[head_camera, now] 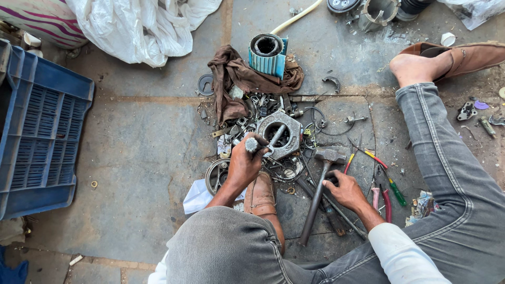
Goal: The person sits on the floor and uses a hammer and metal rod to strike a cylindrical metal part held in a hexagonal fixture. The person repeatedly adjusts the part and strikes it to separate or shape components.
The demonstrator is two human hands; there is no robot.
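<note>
Gripping steel rod (253, 144) in left hand (243, 167), hammer (319, 190) under right hand (344, 190)

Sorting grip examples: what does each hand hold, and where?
Left hand grips a metal rod near its knurled upper end. Right hand grasps the hammer around mid-handle.
</note>
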